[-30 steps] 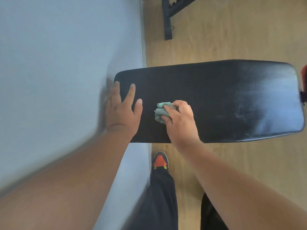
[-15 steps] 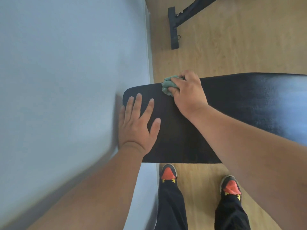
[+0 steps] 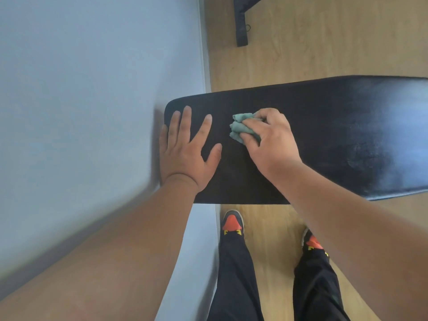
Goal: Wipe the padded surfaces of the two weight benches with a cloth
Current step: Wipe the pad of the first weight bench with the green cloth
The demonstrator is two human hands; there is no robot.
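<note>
Cloth (image 3: 242, 128), back from bench (image 3: 335, 135) far edge, bunched in curled right hand (image 3: 271, 144) fingers; left hand (image 3: 187, 151) fingers flat, spread, alongside.

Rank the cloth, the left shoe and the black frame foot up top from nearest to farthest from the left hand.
1. Cloth: just right of the left hand, on the pad.
2. Left shoe: on the floor below the pad.
3. Frame foot: top of the view, on the floor.
</note>
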